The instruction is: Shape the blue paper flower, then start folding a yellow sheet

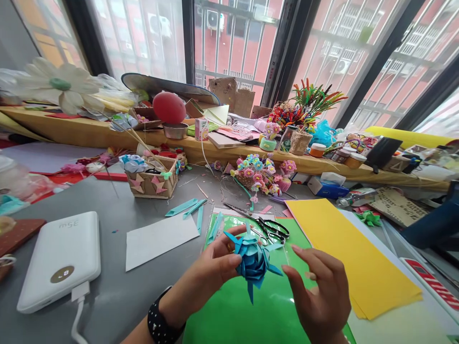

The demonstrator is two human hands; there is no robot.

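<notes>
A blue folded-paper flower (253,260) with pointed strips sticking out around its edge is held above a green folder (233,313). My left hand (215,258) grips it from the left, thumb in front and fingers partly hidden behind. To the right of the flower, my right hand (321,286) is raised with thumb and fingers apart, touching nothing. Black-handled scissors (274,230) lie just behind the flower. Folded light-blue paper strips (183,207) rest beyond a white sheet of paper (161,242).
A white power bank (62,263) with a cable stands at the left. Yellow paper sheets (351,258) lie at the right. Further back are a cardboard box (152,184), a bunch of small crafted flowers (258,174) and a crowded window ledge (201,152).
</notes>
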